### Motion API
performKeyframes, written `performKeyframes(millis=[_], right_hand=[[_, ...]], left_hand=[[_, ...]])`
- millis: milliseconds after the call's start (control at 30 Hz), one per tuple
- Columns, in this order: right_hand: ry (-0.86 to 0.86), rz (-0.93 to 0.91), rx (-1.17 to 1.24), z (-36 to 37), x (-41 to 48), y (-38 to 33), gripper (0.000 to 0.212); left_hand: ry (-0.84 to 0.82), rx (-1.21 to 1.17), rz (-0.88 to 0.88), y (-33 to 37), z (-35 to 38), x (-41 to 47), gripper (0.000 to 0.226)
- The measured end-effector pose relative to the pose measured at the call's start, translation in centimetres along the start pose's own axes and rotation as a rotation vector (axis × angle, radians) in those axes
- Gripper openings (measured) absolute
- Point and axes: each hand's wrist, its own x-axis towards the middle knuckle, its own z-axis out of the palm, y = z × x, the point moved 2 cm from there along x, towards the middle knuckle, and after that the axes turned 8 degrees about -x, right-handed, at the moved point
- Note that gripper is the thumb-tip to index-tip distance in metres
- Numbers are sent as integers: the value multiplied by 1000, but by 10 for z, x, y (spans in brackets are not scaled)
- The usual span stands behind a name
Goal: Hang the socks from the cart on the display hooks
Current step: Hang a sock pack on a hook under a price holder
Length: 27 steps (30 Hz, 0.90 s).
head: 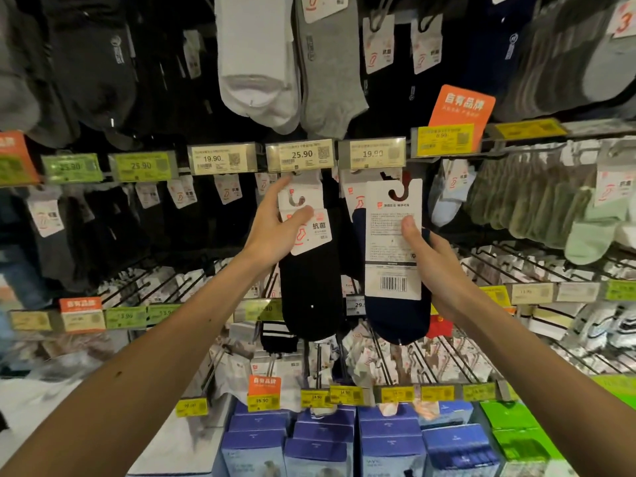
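Over on the left, dark socks hang in blurred rows above a green price label (72, 166) reading 25.90. Moving in, the left hand (275, 228) is up at the display, its grip closed on a black sock pack with a white card header (311, 277): thumb pressed across the card front, fingers reaching up behind it. The card's top sits just under the cream 25.90 price tag (301, 154); whether it's on a display hook, can't tell from here. Above that, a white ankle sock (254, 63) and a grey ankle sock (330, 63) dangle side by side. Next along, the right hand (437, 270) grips a navy sock pack with a white barcoded backing card (394, 263), thumb flat on the card, fingers wrapped behind the sock. This pack is upright, just beside the black one, its hook-shaped cut-out just below the cream 19.90 price tag (371, 153). Further right, an orange sign (461, 105) stands over a yellow price label (444, 141), and pale green socks (585, 235) hang near the edge. Down near us, blue boxes (389, 442) and green boxes (516, 428) sit in rows.
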Motion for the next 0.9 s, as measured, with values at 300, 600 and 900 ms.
performKeyframes(millis=[300,600,900], right_hand=[[-30,-33,-17,-3,2,-5,28],[-47,-43,-30,2,8,-5,28],[-73,-28,-33,7,10,0,30]], left_hand=[[11,106,234,16,-3,23,70],[36,273,301,12,-8,40,74],[26,149,240,7,-5,43,76]])
